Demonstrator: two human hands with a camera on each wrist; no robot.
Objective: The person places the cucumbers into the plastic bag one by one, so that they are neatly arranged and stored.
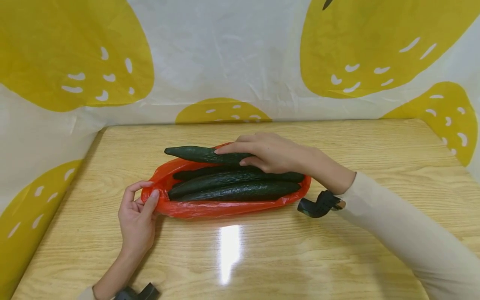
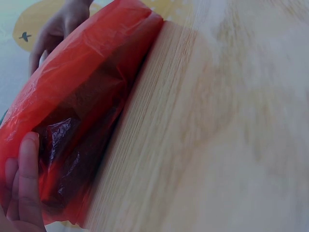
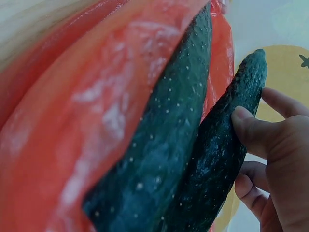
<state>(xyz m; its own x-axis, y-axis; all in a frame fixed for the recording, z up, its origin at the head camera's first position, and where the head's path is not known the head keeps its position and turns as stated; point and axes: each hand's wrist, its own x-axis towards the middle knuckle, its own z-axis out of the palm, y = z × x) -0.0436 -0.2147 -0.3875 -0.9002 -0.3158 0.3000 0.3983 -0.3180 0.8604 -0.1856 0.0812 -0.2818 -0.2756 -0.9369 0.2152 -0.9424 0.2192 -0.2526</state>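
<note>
A red plastic bag [image 1: 217, 210] lies on the table with its mouth open upward. Three dark green cucumbers [image 1: 240, 191] show inside it, side by side. My left hand [image 1: 138, 218] pinches the bag's left end between thumb and fingers. With my right hand [image 1: 275, 152] I grip another cucumber [image 1: 193, 154] at the bag's far rim, its left tip raised above the others. In the right wrist view, thumb and fingers hold this bumpy cucumber [image 3: 210, 150] next to one inside the bag [image 3: 174, 111]. Its right end is hidden under my right hand in the head view.
The wood-grain table [image 1: 277, 258] extends around the bag. Behind and to the left hangs a white cloth [image 1: 225, 54] with yellow fruit shapes. Black wrist cameras [image 1: 318, 205] sit on both wrists, the right one close to the bag's right end.
</note>
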